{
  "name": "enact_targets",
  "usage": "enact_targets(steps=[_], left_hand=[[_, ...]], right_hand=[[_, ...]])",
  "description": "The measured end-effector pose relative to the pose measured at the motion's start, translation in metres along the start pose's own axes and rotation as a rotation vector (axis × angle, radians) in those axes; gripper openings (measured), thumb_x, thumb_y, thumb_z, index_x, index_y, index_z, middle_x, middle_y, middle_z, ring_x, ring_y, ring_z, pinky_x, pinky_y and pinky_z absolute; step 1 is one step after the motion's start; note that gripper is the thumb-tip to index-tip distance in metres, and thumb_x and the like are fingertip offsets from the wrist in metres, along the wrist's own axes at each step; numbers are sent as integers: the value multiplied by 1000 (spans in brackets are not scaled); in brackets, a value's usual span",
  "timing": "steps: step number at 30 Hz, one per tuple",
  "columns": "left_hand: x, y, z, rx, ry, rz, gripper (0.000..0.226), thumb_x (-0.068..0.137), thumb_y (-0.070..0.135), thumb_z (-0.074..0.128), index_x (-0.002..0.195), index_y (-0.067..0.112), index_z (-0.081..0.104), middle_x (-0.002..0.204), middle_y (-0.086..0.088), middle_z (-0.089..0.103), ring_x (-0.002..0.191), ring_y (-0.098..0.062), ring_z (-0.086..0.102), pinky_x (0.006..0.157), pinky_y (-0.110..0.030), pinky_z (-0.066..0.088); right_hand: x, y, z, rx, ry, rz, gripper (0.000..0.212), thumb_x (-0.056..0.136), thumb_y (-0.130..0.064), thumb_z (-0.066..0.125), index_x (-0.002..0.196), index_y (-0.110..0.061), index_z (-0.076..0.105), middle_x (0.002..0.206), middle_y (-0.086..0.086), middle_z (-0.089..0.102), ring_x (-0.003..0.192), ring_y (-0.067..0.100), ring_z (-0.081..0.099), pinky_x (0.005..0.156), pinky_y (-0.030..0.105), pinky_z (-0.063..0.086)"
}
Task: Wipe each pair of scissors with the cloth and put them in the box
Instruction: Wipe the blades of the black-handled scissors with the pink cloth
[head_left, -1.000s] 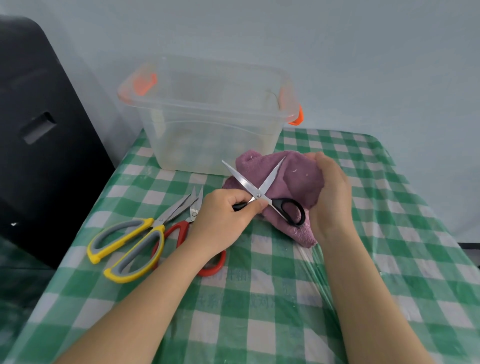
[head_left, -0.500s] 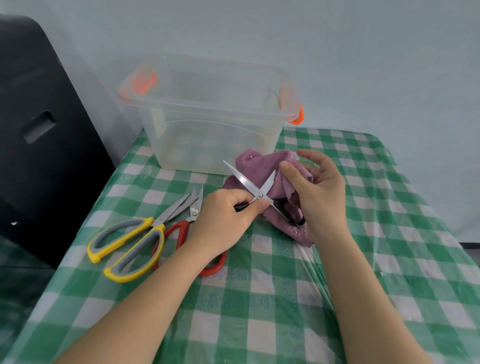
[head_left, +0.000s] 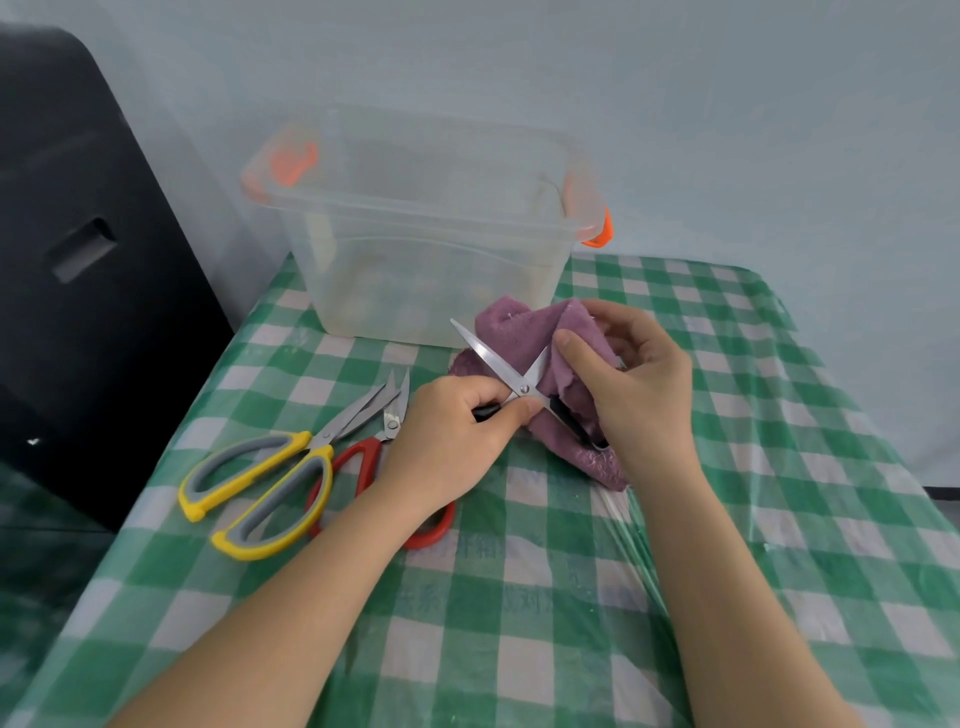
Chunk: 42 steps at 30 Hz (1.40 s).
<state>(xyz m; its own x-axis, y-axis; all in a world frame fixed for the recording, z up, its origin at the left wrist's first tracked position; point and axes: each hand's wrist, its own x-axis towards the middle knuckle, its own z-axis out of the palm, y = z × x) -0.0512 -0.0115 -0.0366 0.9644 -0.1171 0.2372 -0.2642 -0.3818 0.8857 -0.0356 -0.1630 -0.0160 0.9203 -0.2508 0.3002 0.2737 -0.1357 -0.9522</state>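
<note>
My left hand (head_left: 457, 426) grips the black handle of a small pair of scissors (head_left: 496, 364), whose blades stand spread apart. My right hand (head_left: 634, 384) pinches the purple cloth (head_left: 519, 327) around the right blade, with the thumb pressed on the fold. The rest of the cloth lies bunched on the table under the scissors. The other black handle loop is mostly hidden behind my right hand. The clear plastic box (head_left: 426, 249) with orange latches stands open just behind.
Yellow-and-grey scissors (head_left: 260, 483) and red-handled scissors (head_left: 363, 462) lie left of my left hand on the green checked tablecloth (head_left: 779, 467). A black object (head_left: 78, 260) stands beyond the table's left edge. A pale wall is behind.
My right hand has gathered the purple cloth up and folded it over the right blade; before, it rested on the cloth behind the scissors. The left hand has held still.
</note>
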Motion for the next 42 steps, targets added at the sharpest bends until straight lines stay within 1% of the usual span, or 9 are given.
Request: enact_targets(steps=[5,11,15,21,27,31,35,37,42], left_hand=[[1,-2,1,48,4,40,34,87,27,70,55,23,60,42,16,46,43,-5,38,45,-15,26],[0,-5,3,73,21,93,32,87,28,71,61,10,68,45,12,47,45,-7,37,45,-17,26],[0,-2,1,42,-9,73,33,87,27,70,55,22,63,41,16,46,41,-6,37,44,-13,25],[2,-3,1,-24,2,39,38,86,32,70,68,-1,69,46,-7,44,40,-7,28,42,-16,22],[1,-2,2,39,1,80,33,87,30,70,59,13,65,42,16,45,42,-6,37,44,-14,27],[1,-3,2,27,-6,86,31,86,31,70,65,7,71,42,14,46,41,-6,35,44,-13,25],[2,-3,1,-11,0,46,28,86,30,71,68,8,73,41,14,46,39,-5,35,43,-12,23],[2,-3,0,-22,1,28,29,86,29,71,66,9,72,40,13,44,39,-6,33,43,-13,22],[0,0,1,58,-8,87,38,87,29,70,52,31,54,42,18,46,43,-6,38,45,-14,28]], right_hand=[[1,1,1,-25,6,-28,20,84,-9,74,95,-25,70,89,-12,74,89,6,69,76,19,54],[4,2,4,3,38,-14,17,87,-8,70,88,-25,69,80,-16,71,81,0,67,70,12,49],[4,0,3,-12,57,0,17,91,-11,65,90,-27,70,80,-22,71,83,-5,65,73,10,48],[1,-1,-1,174,-46,87,20,91,-9,66,96,-27,72,93,-12,75,94,3,69,75,14,51],[1,0,5,56,69,7,16,84,-12,75,91,-26,70,86,-13,74,86,2,69,74,15,51],[3,1,5,87,84,100,15,90,-12,67,89,-26,71,86,-7,75,86,8,69,78,21,54],[4,-2,0,271,14,200,22,95,-6,58,91,-22,72,78,-10,75,78,1,69,67,13,51],[4,-3,-2,276,-39,199,20,94,-5,60,100,-20,72,90,-4,76,88,6,71,71,18,53],[1,-2,3,208,10,145,19,84,-6,73,100,-16,70,98,3,75,92,19,72,75,26,57]])
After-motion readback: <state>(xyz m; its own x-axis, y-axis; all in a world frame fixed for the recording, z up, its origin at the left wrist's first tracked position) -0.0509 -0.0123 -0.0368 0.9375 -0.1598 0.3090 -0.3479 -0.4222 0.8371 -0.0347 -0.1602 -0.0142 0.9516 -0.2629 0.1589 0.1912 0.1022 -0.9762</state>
